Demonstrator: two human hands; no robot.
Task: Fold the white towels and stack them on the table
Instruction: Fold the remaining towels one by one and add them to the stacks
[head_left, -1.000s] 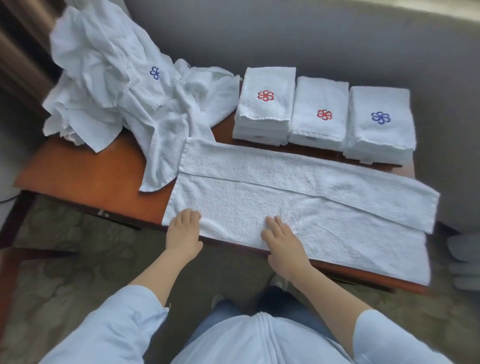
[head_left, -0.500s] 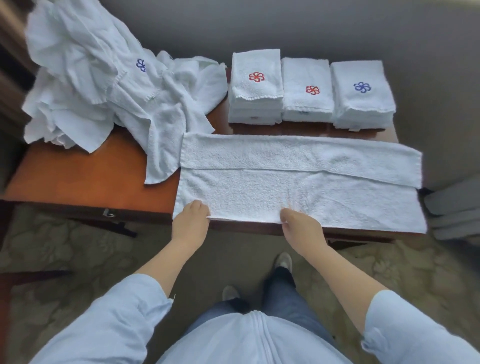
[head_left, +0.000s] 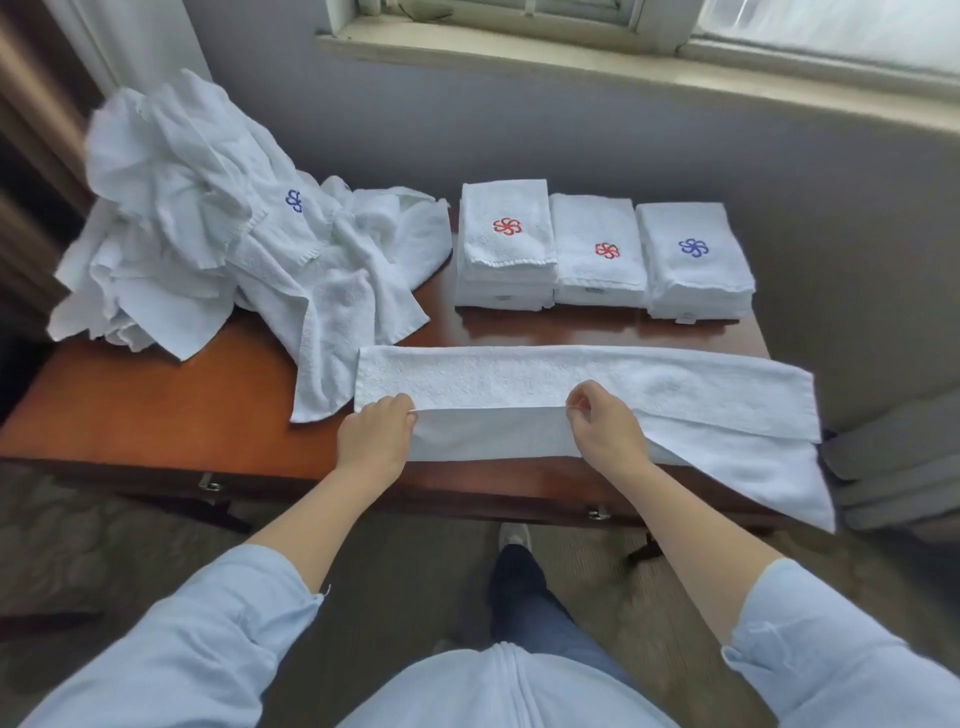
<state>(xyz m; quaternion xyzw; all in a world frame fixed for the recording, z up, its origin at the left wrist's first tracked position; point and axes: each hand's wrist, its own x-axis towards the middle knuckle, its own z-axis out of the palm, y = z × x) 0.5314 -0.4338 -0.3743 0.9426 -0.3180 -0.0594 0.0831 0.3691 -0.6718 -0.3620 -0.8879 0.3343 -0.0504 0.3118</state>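
— Where's the long towel (head_left: 597, 371)?
— Spread on the counter (head_left: 156, 410), its right end hanging over the edge.
— The hands?
— The left hand (head_left: 375, 441) and right hand (head_left: 605, 434) each pinch the towel's near hem, raised off the wood.
— Beyond the towel?
— Three folded stacks (head_left: 602, 249). A crumpled pile (head_left: 208, 228) sits beyond its left end.

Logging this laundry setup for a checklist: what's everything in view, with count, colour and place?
long towel: one, white, along the table's near edge, part-folded.
folded stacks: three, white, table's far side; two red emblems, one blue.
towel heap: one, white, crumpled, table's far left.
table: one, reddish-brown wood.
window sill: one, pale, top.
left hand: one, pinches the long towel's near edge at its left end.
right hand: one, pinches that edge near its middle.
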